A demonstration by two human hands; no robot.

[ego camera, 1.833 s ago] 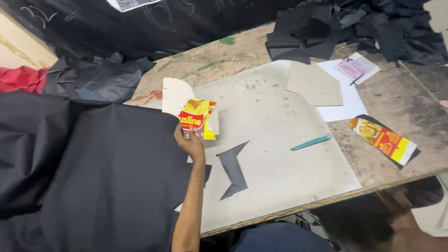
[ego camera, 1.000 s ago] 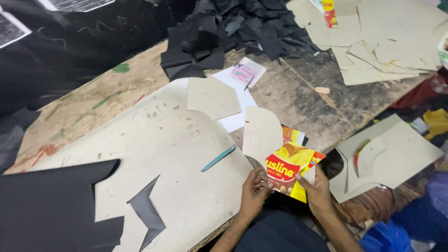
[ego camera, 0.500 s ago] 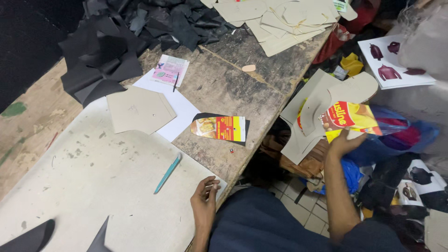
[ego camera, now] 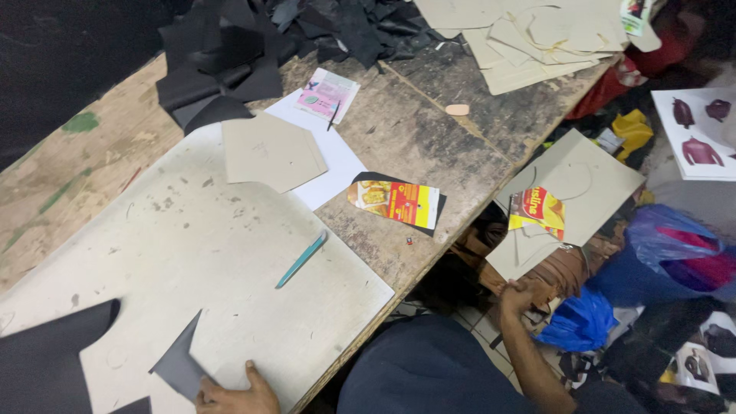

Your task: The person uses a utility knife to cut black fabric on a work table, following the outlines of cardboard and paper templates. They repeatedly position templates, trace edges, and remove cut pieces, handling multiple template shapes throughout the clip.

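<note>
The right hand (ego camera: 520, 295) has reached down off the desk (ego camera: 429, 146) and grips the brown bag (ego camera: 552, 276) under the card patterns (ego camera: 575, 192), while the left hand (ego camera: 230, 395) lies flat beside the black cut piece (ego camera: 180, 364), the cutting looking unfinished.

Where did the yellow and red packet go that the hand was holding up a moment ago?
The right hand let go of the yellow and red packet; it now lies on the grey card sheets beside the table, and the hand has dropped lower, onto a brown thing. The left hand stays on the big grey board. The teal tool has not moved.
</note>
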